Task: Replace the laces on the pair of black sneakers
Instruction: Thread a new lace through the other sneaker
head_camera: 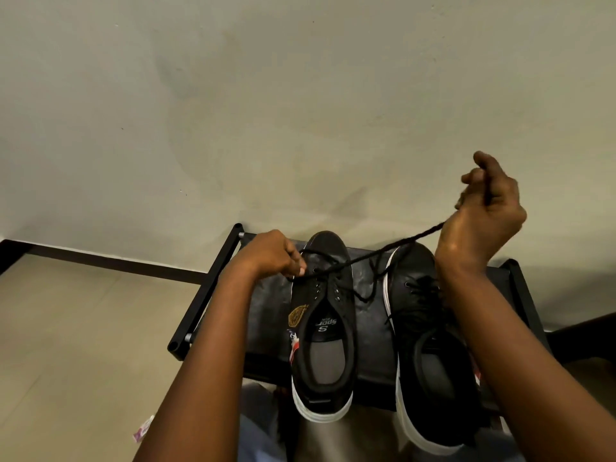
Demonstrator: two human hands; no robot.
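Two black sneakers are set side by side, toes toward the wall, on a low black rack (213, 288). On the left sneaker (321, 328), a black lace (376, 253) is pinched at the lowest eyelets by the left hand (270, 256). Its other end is pulled taut above the right sneaker (430, 345), gripped in the curled fingers of the raised right hand (486, 208).

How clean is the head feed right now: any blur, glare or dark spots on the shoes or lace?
Head view: dim, warm light; the right hand is motion-blurred as it holds the lace; the left sneaker is fairly sharp; the right sneaker sits in shadow with its lacing hard to read; wide-angle bending at the edges; no strong glare.
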